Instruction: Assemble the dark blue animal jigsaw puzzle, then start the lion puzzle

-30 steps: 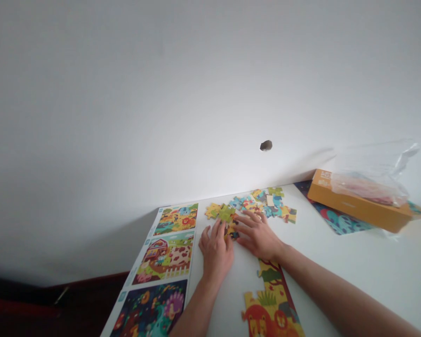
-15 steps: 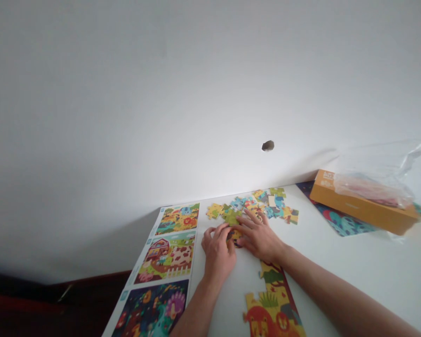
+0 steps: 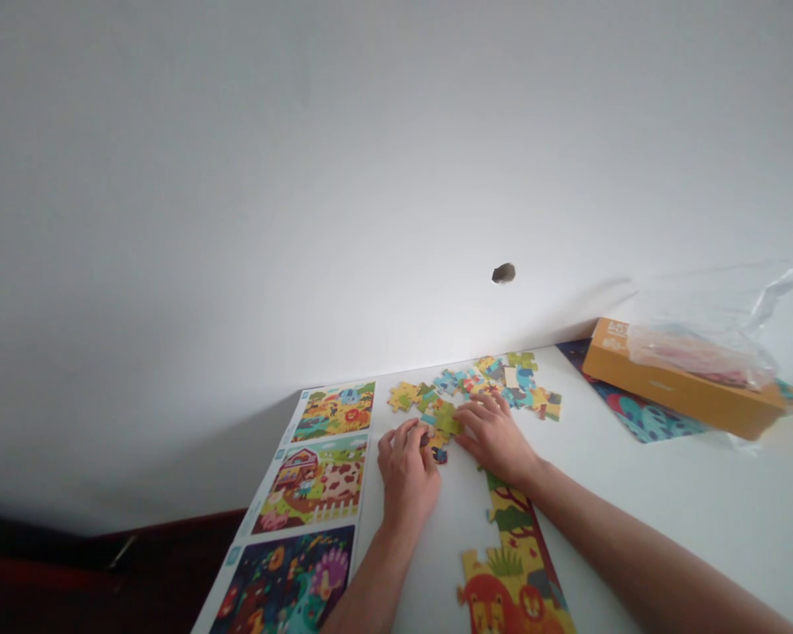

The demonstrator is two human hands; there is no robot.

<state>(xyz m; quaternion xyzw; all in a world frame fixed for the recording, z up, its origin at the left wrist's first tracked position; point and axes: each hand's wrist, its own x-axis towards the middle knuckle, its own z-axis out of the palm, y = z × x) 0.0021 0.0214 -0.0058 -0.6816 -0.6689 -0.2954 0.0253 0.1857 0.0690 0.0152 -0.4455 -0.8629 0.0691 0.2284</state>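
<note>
My left hand [image 3: 406, 471] lies curled on the white table [image 3: 634, 493], its fingertips at the near edge of a small group of jigsaw pieces. My right hand [image 3: 495, 438] rests flat with its fingers spread, and its fingertips touch a green jigsaw piece [image 3: 448, 419] lying between both hands. Farther back lies a loose pile of colourful jigsaw pieces [image 3: 495, 383]. Nearer me, a joined jigsaw section with lions [image 3: 512, 577] runs off the bottom of the view. Whether my left hand grips a piece is hidden by its fingers.
A long printed sheet of puzzle pictures [image 3: 317, 489] lies along the table's left edge. At the back right, an orange box [image 3: 680, 387] with a clear plastic bag [image 3: 700, 357] on it sits on a dark blue puzzle sheet [image 3: 634, 414]. A white wall [image 3: 304, 194] rises behind.
The green piece has shifted right and slightly toward me. My right hand has drawn a little to the right, and the fingers of my left hand have curled closer to the pieces.
</note>
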